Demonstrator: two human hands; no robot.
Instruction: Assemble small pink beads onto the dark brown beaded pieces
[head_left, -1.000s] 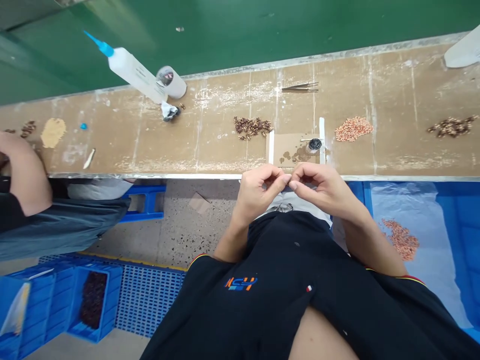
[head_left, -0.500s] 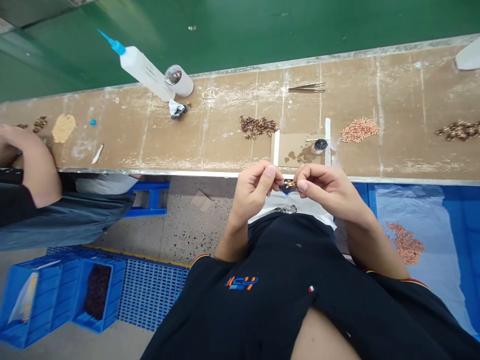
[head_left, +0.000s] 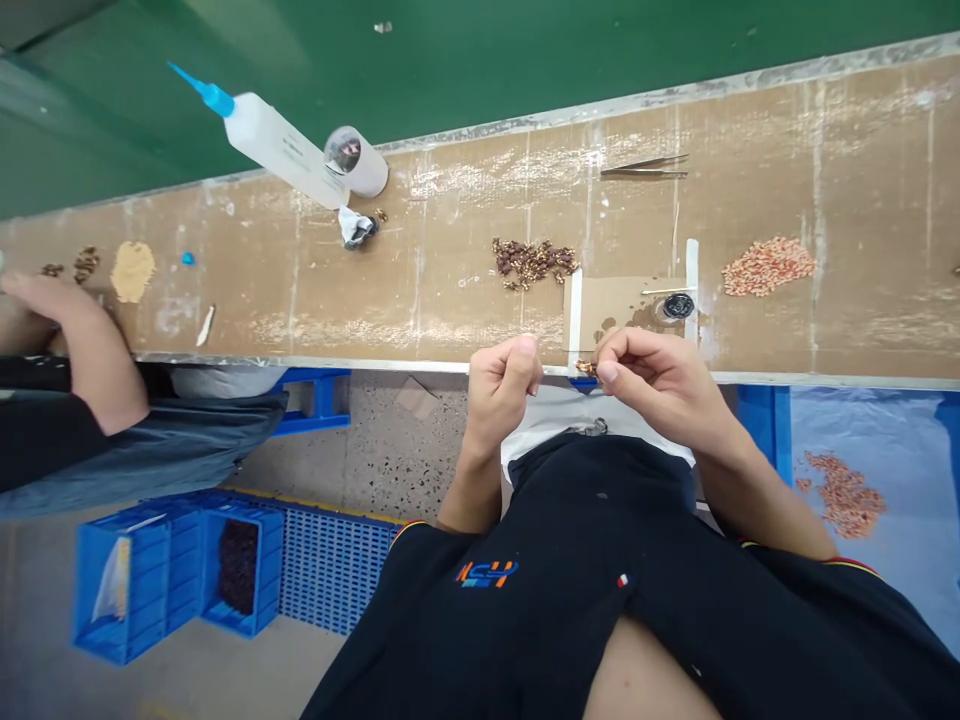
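My right hand (head_left: 652, 380) pinches a small brown-and-gold part (head_left: 586, 368) between thumb and forefinger, just below the front edge of the brown workbench (head_left: 450, 290). My left hand (head_left: 502, 385) is curled into a loose fist a little to the left of that part, no longer touching it; whether anything is in it I cannot make out. Right above my hands, a cardboard square (head_left: 615, 300) framed by white strips carries a small round black-capped jar (head_left: 679, 305). A pile of dark brown parts (head_left: 534, 260) lies left of the square, a pile of pinkish parts (head_left: 769, 265) to its right.
Tweezers (head_left: 645, 166) lie at the back of the bench. A squeeze bottle with a blue nozzle (head_left: 262, 135) and a white cup (head_left: 356, 160) sit at the left. Another person's arm (head_left: 82, 350) rests at the far left. Blue crates (head_left: 180, 570) stand on the floor; a blue bin with plastic sheet (head_left: 870, 470) holds pinkish parts.
My hands were joined fingertip to fingertip on the small part; now the left hand has drawn away and curled shut while the right keeps the part. The view has shifted slightly.
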